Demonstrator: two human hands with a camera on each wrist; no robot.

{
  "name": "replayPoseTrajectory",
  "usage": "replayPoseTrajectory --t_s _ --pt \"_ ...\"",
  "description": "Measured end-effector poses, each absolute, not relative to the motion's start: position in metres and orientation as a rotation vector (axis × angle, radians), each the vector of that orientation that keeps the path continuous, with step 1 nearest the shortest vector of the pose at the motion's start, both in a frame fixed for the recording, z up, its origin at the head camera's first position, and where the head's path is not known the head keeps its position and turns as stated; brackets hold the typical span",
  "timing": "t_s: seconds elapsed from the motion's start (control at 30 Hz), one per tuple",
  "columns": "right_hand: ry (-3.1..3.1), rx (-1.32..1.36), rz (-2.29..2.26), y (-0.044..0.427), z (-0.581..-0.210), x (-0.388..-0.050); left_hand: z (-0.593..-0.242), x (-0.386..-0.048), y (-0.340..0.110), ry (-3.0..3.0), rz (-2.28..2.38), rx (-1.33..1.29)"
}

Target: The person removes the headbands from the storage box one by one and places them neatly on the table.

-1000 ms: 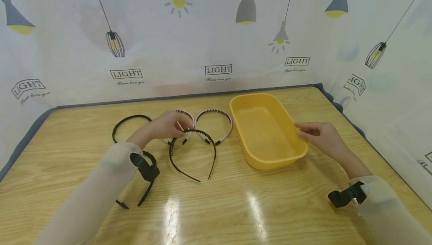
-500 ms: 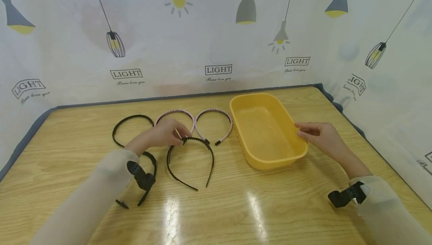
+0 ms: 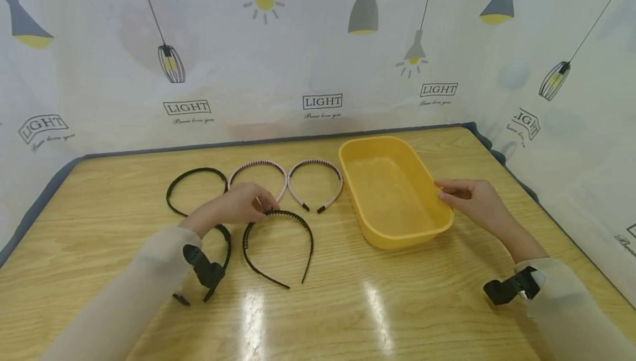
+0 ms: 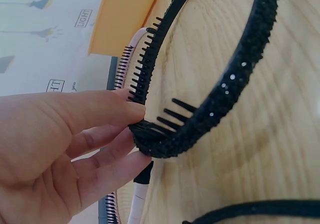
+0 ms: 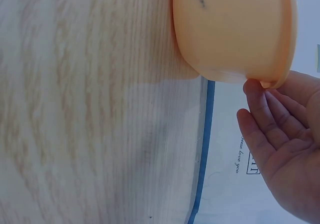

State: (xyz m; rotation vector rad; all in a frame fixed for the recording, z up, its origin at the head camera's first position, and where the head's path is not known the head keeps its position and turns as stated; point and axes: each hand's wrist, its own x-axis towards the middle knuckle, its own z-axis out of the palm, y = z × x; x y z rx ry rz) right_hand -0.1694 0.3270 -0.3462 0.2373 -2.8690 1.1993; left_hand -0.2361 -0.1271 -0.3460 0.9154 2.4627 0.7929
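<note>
My left hand (image 3: 245, 203) pinches a black toothed headband (image 3: 308, 231) at the top of its curve, thumb on one side and fingertips on the other. Glittery black beading covers the outside of this headband in the left wrist view. On the right, my right hand (image 3: 474, 203) pinches the rim of a yellow plastic basket (image 3: 370, 228) between thumb and fingers; nothing shows inside it. Two pink headbands lie behind the held one, a left pink headband (image 3: 258, 162) partly behind my left hand and a right pink headband (image 3: 342, 179) beside the basket.
Another black headband (image 3: 171, 190) lies at the back left of the wooden table (image 3: 338, 317). One more black headband (image 3: 228, 250) is partly hidden under my left wrist. A lamp-patterned cloth wall (image 3: 278, 63) stands along the back and sides.
My left hand has moved slightly down and left toward me, bringing the black headband along, and the left pink headband shows more. My right hand and the basket stay put.
</note>
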Motion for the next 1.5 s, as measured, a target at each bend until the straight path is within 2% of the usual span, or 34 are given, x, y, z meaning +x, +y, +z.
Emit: replayPoseTrajectory --t_s 0.67,1.5 --pt "-2.873 0.233 1.210 0.328 -0.348 -0.171 -0.359 -0.232 -0.131 2.478 0.796 0.939" --pt "-2.850 0.244 1.208 0.327 -0.348 -0.170 -0.356 -0.224 -0.130 2.507 0.851 0.917"
